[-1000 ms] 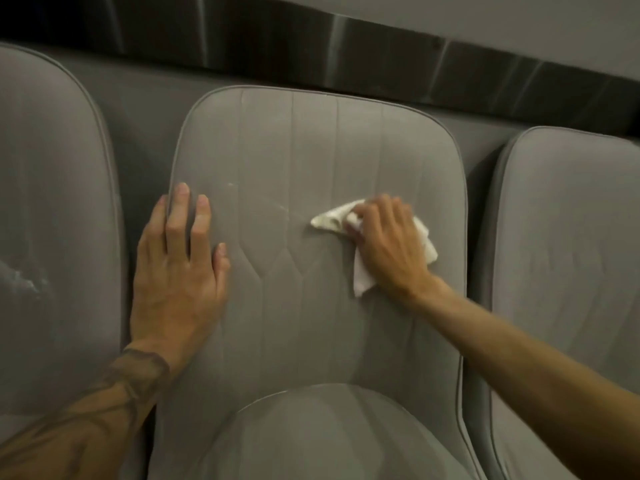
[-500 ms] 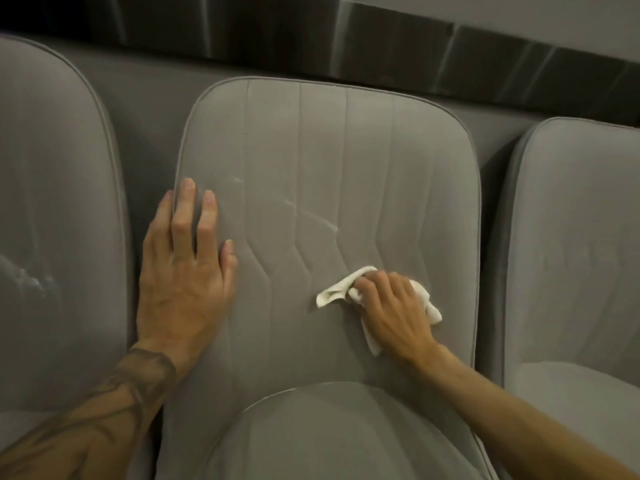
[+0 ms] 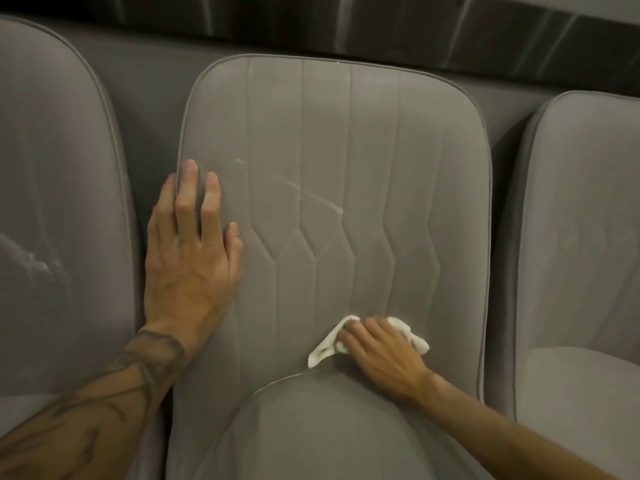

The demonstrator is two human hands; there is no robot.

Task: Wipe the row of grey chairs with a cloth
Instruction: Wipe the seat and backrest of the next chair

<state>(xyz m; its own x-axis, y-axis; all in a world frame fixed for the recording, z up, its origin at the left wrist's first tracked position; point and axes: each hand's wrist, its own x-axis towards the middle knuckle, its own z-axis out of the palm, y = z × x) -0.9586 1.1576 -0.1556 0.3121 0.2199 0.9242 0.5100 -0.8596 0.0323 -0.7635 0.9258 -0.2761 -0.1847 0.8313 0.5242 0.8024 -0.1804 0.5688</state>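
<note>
Three grey upholstered chairs stand side by side. The middle chair [image 3: 332,140] faces me, its stitched backrest marked by a pale streak near the centre. My right hand [image 3: 381,355] presses a crumpled white cloth [image 3: 327,351] against the bottom of that backrest, just above the seat cushion [image 3: 311,431]. My left hand [image 3: 188,251] lies flat with fingers spread on the backrest's left edge, holding nothing.
The left chair [image 3: 59,168] shows a whitish smear on its backrest. The right chair [image 3: 585,237] is partly cut off by the frame edge. Behind the row runs a dark shiny metal strip [image 3: 346,26] on the wall.
My right hand has dragged the cloth down the middle backrest, from its centre to the bottom by the seat. My left hand has stayed in place.
</note>
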